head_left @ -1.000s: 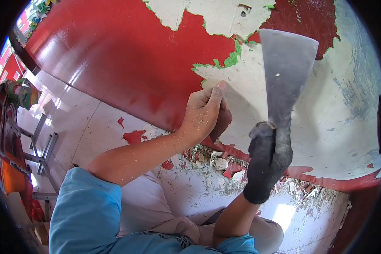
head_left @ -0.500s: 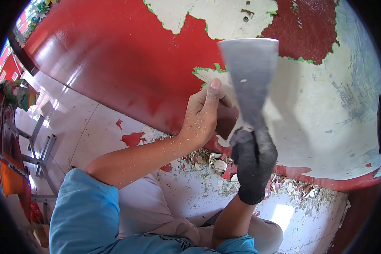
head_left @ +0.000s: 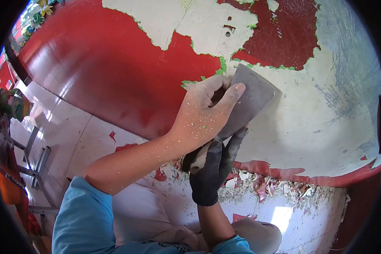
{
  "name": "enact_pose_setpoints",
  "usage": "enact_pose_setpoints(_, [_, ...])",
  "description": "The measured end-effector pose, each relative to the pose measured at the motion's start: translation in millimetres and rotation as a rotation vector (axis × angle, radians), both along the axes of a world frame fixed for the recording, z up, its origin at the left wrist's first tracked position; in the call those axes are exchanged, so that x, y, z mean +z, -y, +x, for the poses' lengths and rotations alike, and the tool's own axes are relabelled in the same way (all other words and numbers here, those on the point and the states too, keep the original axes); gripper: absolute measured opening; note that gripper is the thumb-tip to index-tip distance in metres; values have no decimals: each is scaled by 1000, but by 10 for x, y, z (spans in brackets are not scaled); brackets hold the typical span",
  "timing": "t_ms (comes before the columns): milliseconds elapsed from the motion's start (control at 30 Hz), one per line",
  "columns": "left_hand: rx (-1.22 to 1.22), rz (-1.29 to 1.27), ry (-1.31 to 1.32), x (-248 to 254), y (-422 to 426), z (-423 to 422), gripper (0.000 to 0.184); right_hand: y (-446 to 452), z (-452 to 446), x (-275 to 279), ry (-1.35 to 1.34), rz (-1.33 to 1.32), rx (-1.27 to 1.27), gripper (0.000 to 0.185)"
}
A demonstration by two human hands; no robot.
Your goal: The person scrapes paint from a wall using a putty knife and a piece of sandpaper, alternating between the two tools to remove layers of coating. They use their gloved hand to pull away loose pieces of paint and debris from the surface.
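A wide paint scraper (head_left: pixel 252 99) is tilted in front of the wall, its metal blade pointing up and right. My right hand (head_left: pixel 209 173), in a black glove, is closed around its handle, whose pale end shows by the palm. My bare left hand (head_left: pixel 201 116), dusted with pale and green flakes, pinches at the blade's left edge. Its thumb lies across the blade face; the fingertips are partly hidden. Behind is a curved wall with glossy red paint (head_left: pixel 114 72) and bared cream patches (head_left: pixel 300 110) with ragged green edges.
Chips and dust (head_left: pixel 275 186) lie along the wall's foot on the pale tiled floor (head_left: pixel 78 120). A metal frame (head_left: pixel 38 163) stands at the left. A dark red paint patch (head_left: pixel 283 38) remains at the upper right. My bent knee (head_left: pixel 262 237) is below.
The scraper has come down from upright and tilted to the right. My right hand moved down and left; my left hand has come onto the blade. The view has shifted slightly.
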State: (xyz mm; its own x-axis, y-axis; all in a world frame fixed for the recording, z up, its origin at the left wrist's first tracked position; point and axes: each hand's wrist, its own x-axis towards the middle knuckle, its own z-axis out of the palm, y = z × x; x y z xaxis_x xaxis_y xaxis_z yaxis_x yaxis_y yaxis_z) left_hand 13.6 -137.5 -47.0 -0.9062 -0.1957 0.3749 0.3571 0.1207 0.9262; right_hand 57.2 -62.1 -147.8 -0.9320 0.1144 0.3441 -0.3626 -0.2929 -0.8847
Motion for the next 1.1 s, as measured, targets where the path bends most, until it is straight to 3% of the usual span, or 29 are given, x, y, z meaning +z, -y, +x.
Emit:
enact_pose_setpoints(100, [-47, 5, 0, 30, 31, -34, 28, -5, -5, 14, -119, 219, -64, 60])
enact_pose_setpoints(167, [-67, -36, -25, 57, 66, -46, 29, 17, 41, 118, 74, -116, 129, 58])
enact_pose_setpoints(267, [-44, -42, 9, 70, 91, -49, 32, -49, 48, 236, 275, -190, 313, 60])
enact_pose_setpoints(367, [-31, -93, -3, -11, 103, -57, 35, 34, 33, 210, 89, -24, 84, 62])
enact_pose_setpoints(467, [-41, -125, 89, -24, 99, -34, 38, 71, 35, 179, 64, -54, 83, 65])
enact_pose_setpoints(733, [-63, 204, 29, -77, -58, -97, 39, 31, 22, 29, 135, 46, 100, 65])
enact_pose_setpoints(867, [-19, 31, 19, -84, 20, -111, 38, 79, 12, 96, 24, 38, 8, 60])
enact_pose_setpoints(933, [23, -196, 48, -35, 59, -99, 39, 80, -5, -34, 31, 124, -6, 60])
enact_pose_setpoints(967, [23, -198, 53, -50, 58, -104, 39, 85, -12, -82, 34, 211, -21, 59])
enact_pose_setpoints(1100, [-26, -4, -61, -60, 1, -190, 37, 146, -31, -71, -47, 161, -81, 48])
